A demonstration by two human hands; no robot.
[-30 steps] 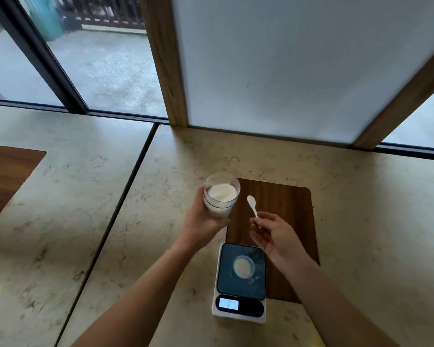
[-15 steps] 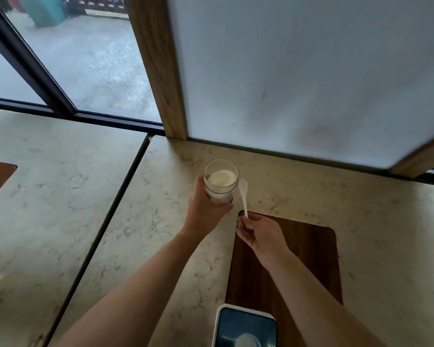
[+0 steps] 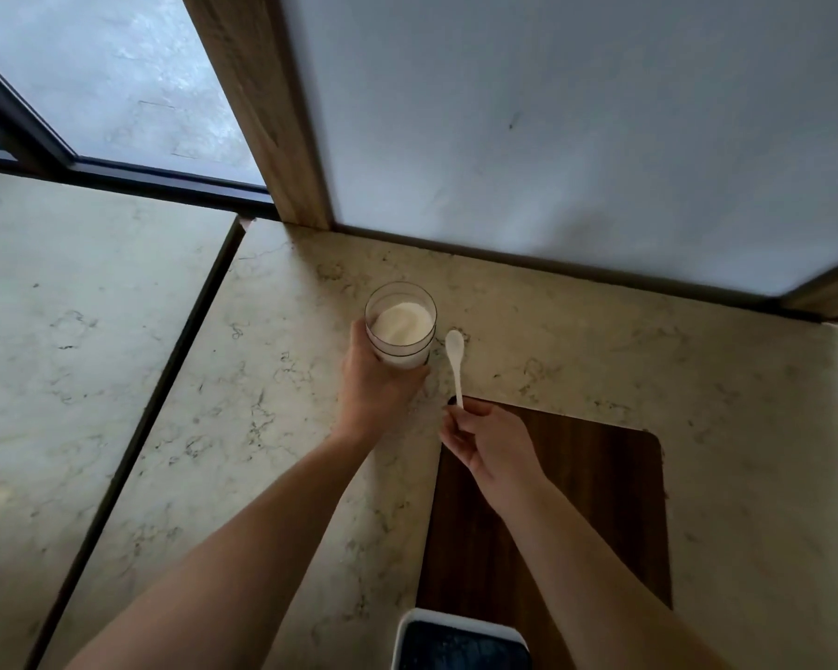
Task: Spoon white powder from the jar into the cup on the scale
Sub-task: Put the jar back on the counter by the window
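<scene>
— What changed just now?

— My view tipped up: the scale (image 3: 460, 643) slid to six o'clock, its cup now out of sight. My left hand (image 3: 376, 389) stays wrapped round the jar (image 3: 401, 331); my right hand (image 3: 487, 444) pinches the spoon (image 3: 456, 365), at the jar's three o'clock.

— Meaning?

— Another scoop, probably.

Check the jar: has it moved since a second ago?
Yes. The jar, held by the left hand, went from beside the wooden board to past its far corner, toward the wall.
</scene>
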